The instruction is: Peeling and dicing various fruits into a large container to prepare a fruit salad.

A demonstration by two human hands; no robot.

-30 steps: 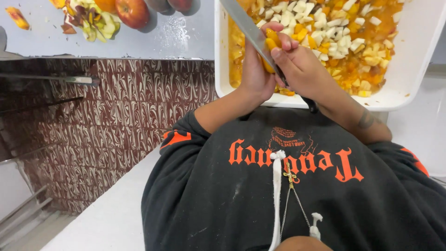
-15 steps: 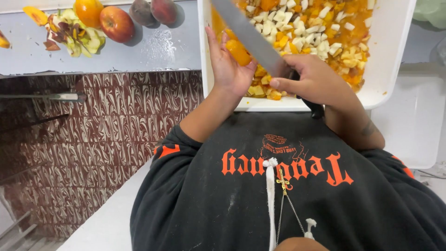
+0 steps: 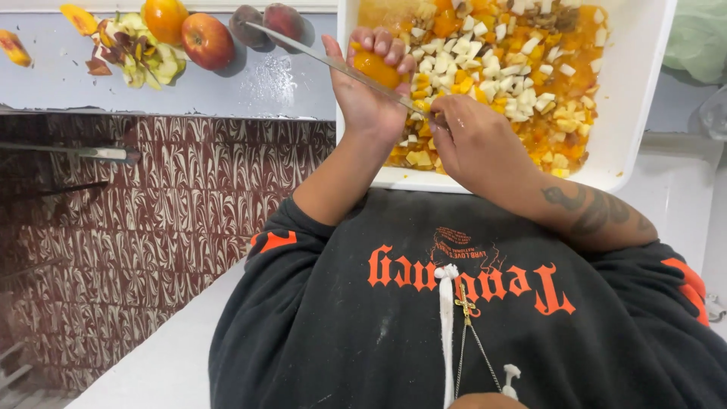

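Knife [image 3: 333, 64] in right hand [image 3: 473, 140] — blade points up-left, across left hand [image 3: 367, 83].

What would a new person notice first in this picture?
First, the long knife in the right hand, its blade crossing the orange fruit piece held by the left hand. Behind them, the white tray of diced fruit fills the top right.

Bare counter [image 3: 288, 83] lies open left of the white tray [image 3: 628, 113]; whole fruit [image 3: 206, 41] and peelings [image 3: 136, 57] crowd the far left.
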